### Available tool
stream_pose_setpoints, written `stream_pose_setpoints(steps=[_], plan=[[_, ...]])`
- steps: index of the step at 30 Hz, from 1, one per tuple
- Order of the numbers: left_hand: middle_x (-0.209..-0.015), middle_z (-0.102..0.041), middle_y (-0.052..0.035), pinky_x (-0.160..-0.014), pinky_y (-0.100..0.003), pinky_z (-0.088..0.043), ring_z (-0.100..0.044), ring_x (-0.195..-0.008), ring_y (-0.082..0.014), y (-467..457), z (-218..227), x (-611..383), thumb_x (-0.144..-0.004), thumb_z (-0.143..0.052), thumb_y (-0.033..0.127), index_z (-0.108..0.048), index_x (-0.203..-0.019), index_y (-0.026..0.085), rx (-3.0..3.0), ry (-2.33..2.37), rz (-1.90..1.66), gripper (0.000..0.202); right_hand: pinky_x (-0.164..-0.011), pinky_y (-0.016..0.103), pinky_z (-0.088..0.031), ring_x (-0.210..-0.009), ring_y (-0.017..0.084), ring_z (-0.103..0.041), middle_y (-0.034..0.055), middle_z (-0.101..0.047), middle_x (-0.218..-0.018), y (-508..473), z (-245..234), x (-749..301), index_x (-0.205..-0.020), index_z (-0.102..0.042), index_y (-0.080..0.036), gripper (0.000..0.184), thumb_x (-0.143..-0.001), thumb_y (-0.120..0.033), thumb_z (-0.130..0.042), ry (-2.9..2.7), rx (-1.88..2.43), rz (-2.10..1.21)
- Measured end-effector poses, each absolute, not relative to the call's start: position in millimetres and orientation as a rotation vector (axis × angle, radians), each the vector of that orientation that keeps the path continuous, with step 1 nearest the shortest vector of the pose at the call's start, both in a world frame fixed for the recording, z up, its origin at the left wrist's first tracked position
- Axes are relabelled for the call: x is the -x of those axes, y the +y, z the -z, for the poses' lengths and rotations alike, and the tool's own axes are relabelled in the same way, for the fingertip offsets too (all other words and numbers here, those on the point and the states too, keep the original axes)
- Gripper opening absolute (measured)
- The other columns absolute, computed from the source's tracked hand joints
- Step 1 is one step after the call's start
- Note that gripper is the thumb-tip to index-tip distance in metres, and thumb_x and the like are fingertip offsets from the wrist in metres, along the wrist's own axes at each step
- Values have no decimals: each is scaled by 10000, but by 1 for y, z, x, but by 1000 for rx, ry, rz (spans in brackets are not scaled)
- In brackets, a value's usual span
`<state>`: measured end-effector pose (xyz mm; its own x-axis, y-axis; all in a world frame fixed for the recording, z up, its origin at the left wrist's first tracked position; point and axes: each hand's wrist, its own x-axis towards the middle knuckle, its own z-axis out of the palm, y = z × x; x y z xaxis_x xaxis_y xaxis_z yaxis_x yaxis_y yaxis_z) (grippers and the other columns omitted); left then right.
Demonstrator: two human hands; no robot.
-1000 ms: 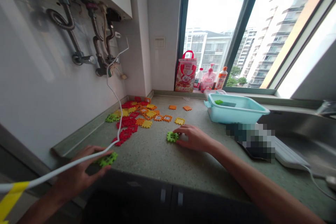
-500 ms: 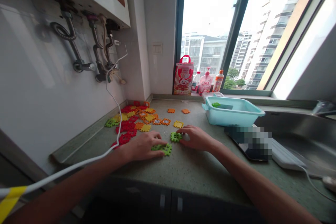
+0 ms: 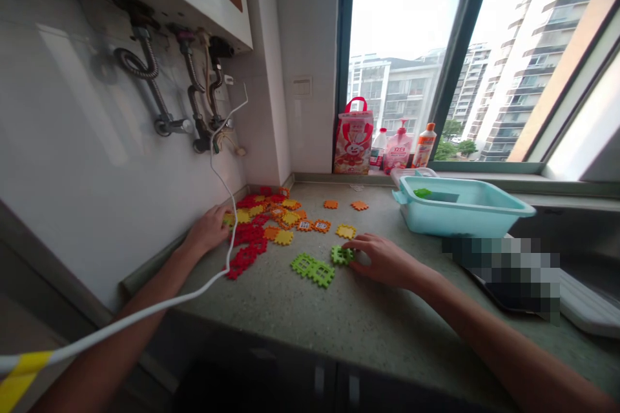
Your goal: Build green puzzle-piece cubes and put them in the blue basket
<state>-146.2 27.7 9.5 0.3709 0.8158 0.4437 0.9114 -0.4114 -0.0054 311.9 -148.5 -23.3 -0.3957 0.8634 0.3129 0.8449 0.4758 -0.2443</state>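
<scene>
R hand [image 3: 385,261] at approx 2 o'clock, fingers [image 3: 361,244] half-curled, tips on the small green plastic piece [image 3: 342,255] – can't tell if it's a firm grip. Joined green pieces [image 3: 310,269] lie just beside it, at its 9 o'clock. L hand [image 3: 208,230] at 10 o'clock, fingers slightly spread at edge of the heap of red, orange & yellow pieces [image 3: 249,232] – holding anything? Can't tell. White cable [image 3: 233,226] runs just beside it; teal plastic basin [image 3: 458,219] sits at 1 o'clock on the speckled countertop [image 3: 310,316].

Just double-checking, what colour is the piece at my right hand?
Bright green, best seen in the head view, where the piece sits at your right hand.
</scene>
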Motion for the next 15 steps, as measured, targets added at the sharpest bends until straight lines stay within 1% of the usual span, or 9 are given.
stream_pose_setpoints(steps=[2, 6, 8, 11, 13, 15], plan=[[-1269, -639, -160, -981, -367, -507, -634, -1090, -253, 27, -4, 148, -905, -516, 118, -598, -1260, 112, 2370, -1557, 490, 365, -1005, 403, -545, -1115, 273, -703, 84, -741, -1229, -148, 24, -312, -1306, -718, -276, 397, -913, -286, -668, -2331, 1437, -67], [-1262, -643, -145, -1018, -378, -501, -644, -1104, -266, 31, -1, 147, -940, -540, 272, -586, -1266, 117, 2390, -1579, 390, 364, -999, 380, -539, -1102, 260, -702, 82, -746, -1178, -152, 17, -309, -1303, -721, -274, 385, -922, -289, -666, -2341, 1450, -55], [-1261, -647, -139, -1031, -384, -498, -652, -1111, -272, 40, 2, 150, -949, -519, 336, -590, -1268, 127, 2370, -1614, 374, 387, -996, 363, -533, -1101, 254, -701, 78, -749, -1158, -154, 13, -307, -1301, -721, -272, 379, -925, -289, -673, -2355, 1454, -46], [-1306, -635, -157, -1037, -408, -496, -652, -1141, -290, 54, 10, 155, -948, -473, 394, -585, -1287, 128, 2335, -1623, 368, 445, -977, 355, -530, -1093, 254, -698, 78, -751, -1142, -155, 8, -306, -1276, -727, -267, 352, -928, -304, -686, -2358, 1483, -33], [-1284, -653, -153, -1012, -400, -506, -659, -1132, -291, 61, 12, 157, -936, -459, 434, -603, -1240, 133, 2319, -1623, 377, 451, -969, 354, -530, -1089, 254, -697, 78, -751, -1143, -155, 7, -306, -1268, -727, -268, 340, -933, -312, -686, -2354, 1497, -28], [-1200, -699, -118, -956, -380, -520, -681, -1059, -281, 63, 12, 157, -919, -462, 467, -641, -1150, 166, 2342, -1625, 343, 420, -969, 352, -529, -1091, 253, -695, 78, -749, -1151, -155, 6, -306, -1275, -722, -266, 344, -935, -312, -687, -2359, 1494, -25]])
